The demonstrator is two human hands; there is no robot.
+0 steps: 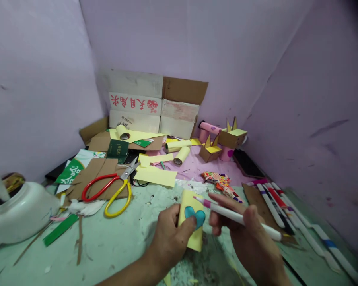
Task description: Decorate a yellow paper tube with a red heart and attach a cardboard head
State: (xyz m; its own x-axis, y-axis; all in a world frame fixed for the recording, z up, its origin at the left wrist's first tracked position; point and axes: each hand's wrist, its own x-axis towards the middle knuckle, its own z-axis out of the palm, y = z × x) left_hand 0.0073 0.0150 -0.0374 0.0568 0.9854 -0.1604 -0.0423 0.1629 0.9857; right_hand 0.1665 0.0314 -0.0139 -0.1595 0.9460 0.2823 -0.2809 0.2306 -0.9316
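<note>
My left hand [171, 234] grips a yellow paper-covered piece [195, 240], shaped like a flattened tube or small box, with the thumb across its front. On that front is a blue heart [200, 217], partly covered by the thumb. In my right hand [253, 242] lies a white marker [226, 212] with a purple band. Its uncapped tip points left, close to the piece's upper edge; whether it touches the paper I cannot tell. The marker's rear end sticks out to the right past the hand.
Scissors [125, 178] with red and yellow handles lie left, on cardboard. Several markers [301, 230] line the right side near a dark phone [248, 163]. Yellow paper rolls [181, 155] and small eared boxes [210, 153] stand behind. A white pot-like vessel [26, 210] occupies the left edge.
</note>
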